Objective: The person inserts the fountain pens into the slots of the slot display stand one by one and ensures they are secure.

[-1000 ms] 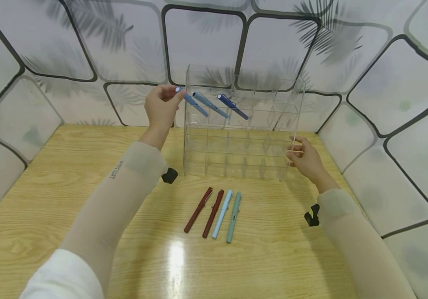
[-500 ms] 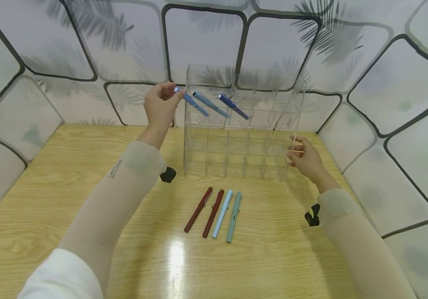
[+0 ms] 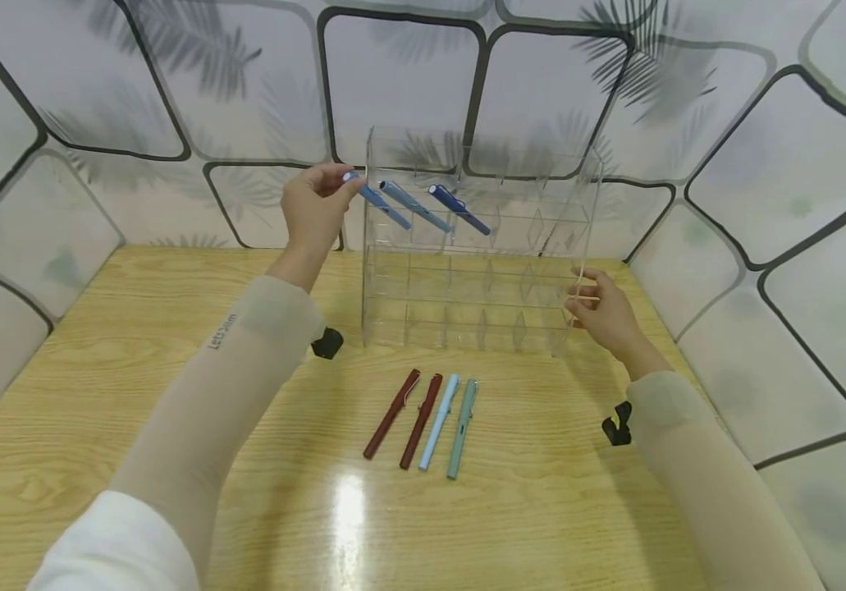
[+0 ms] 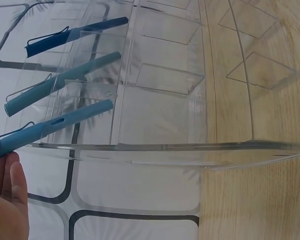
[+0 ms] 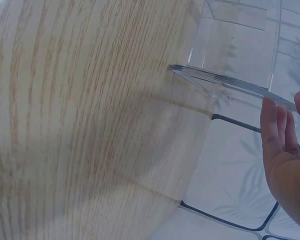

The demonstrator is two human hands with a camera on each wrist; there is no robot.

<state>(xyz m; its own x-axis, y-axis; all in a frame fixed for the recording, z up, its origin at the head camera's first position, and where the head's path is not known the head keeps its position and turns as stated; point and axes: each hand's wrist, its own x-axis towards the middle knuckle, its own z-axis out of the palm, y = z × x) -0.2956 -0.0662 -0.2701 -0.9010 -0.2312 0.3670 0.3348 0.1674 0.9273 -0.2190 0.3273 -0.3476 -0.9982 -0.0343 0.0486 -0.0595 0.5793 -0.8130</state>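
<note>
Head view: L hand [image 3: 315, 209] grip pinched on blue pen [image 3: 386, 207], upper L of clear rack [image 3: 467, 302].
R hand [image 3: 603, 313] touches rack's R side; can't tell if clamped. Gray-blue pen [image 3: 417, 207] & navy pen [image 3: 459, 211] tilt just R of held one. 4 loose pens [image 3: 421, 421] lie near, small gap to rack's near edge; surface [image 3: 194, 328] runs wide L, narrower R by wall [image 3: 799, 205].

I've got both arms stretched forward, well apart. Left forearm [image 3: 223, 394] angles up and inward to left wrist [image 3: 297, 268]; left hand [image 3: 315, 212] raised, thumb and index finger pinching. Right forearm [image 3: 703, 460] slants inward too; my right hand [image 3: 607, 316] lower than left, gripping between thumb and fingers. Beige sleeves down to both wrists, white cuff further up left arm.
</note>
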